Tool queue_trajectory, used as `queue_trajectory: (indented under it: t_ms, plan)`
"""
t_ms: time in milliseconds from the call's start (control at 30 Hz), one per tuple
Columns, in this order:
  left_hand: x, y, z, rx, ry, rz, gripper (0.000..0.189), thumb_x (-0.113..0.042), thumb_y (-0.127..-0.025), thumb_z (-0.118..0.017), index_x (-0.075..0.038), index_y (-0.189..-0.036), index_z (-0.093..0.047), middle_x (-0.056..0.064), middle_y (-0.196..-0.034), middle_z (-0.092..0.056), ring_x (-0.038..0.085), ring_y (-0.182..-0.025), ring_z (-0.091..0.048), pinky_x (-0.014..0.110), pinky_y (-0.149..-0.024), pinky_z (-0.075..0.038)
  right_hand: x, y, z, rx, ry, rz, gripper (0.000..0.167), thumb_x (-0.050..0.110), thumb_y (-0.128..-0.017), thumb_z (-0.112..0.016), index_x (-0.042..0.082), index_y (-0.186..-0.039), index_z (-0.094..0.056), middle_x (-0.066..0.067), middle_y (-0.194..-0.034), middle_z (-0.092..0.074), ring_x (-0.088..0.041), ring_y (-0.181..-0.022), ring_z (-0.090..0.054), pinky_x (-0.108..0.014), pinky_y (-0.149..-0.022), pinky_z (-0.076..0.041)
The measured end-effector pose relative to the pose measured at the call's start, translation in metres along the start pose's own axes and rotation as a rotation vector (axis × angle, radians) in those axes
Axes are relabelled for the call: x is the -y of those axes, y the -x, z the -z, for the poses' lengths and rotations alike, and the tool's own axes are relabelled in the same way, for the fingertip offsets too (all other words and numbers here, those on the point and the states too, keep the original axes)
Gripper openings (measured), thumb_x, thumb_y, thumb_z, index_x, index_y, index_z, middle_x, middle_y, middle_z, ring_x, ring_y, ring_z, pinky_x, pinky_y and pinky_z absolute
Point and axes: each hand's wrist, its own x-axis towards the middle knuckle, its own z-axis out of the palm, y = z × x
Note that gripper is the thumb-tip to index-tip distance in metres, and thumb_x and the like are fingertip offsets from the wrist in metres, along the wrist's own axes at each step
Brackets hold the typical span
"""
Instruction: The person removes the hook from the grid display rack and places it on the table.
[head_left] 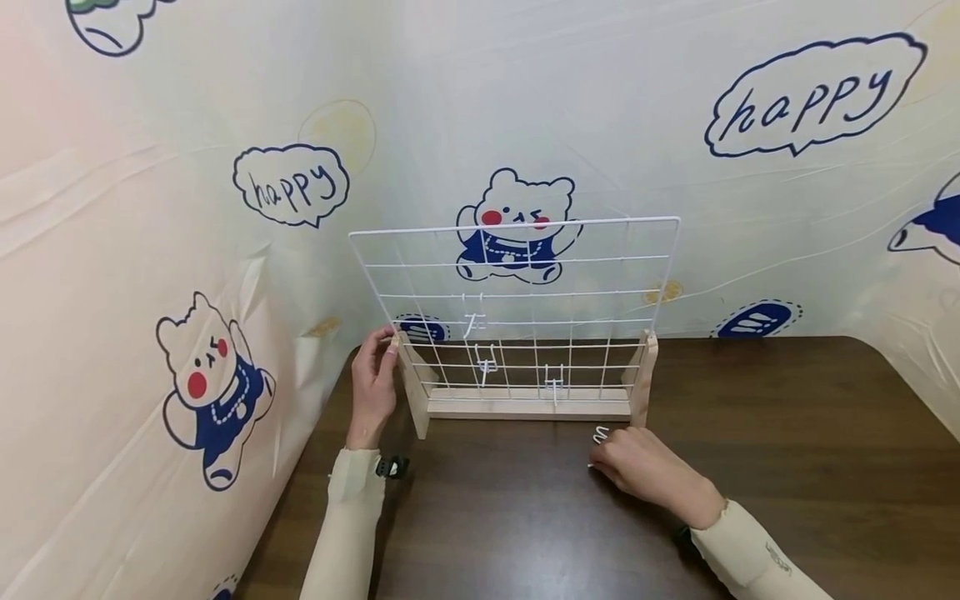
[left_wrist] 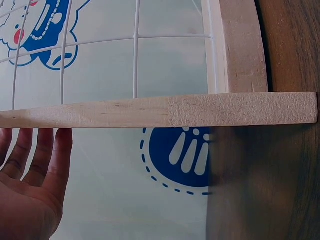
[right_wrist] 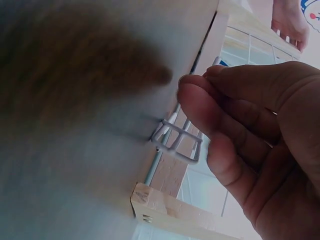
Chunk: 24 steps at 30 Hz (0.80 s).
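A white wire grid rack (head_left: 517,261) stands upright on the table, held between wooden side posts. Three white wire hooks hang from its mesh: an upper hook (head_left: 472,323), a middle hook (head_left: 487,365) and a lower right hook (head_left: 553,385). My left hand (head_left: 373,379) holds the rack's left wooden post (left_wrist: 165,111), its fingers (left_wrist: 59,155) reaching the wood from the outer side. In front of the rack's right end, my right hand (head_left: 648,467) pinches another white wire hook (right_wrist: 177,141); its framed end shows past the fingertips, and the rest is partly covered.
The brown table (head_left: 517,517) spreads in front of and right of the rack. A wooden base bar (head_left: 525,408) joins the two posts, with the right post (head_left: 643,379) behind my right hand. Printed cloth (head_left: 420,125) rises behind and along the left.
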Motion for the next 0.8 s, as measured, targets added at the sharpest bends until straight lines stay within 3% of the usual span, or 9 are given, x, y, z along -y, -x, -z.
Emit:
queue_trajectory:
  t_ms: [800]
  plan:
    - [-0.0009, -0.0002, -0.0002, -0.005, -0.014, 0.001, 0.030, -0.003, -0.106, -0.049, 0.014, -0.129, -0.059, 0.032, -0.124, -0.063, 0.013, -0.101, -0.057, 0.012, -0.083, -0.042, 0.0004, -0.0006, -0.0030, -0.032, 0.003, 0.020, 0.034, 0.010, -0.084, -0.081, 0.024, -0.061, -0.060, 0.012, -0.057, -0.058, -0.004, -0.052, -0.055, -0.025, -0.048, -0.041]
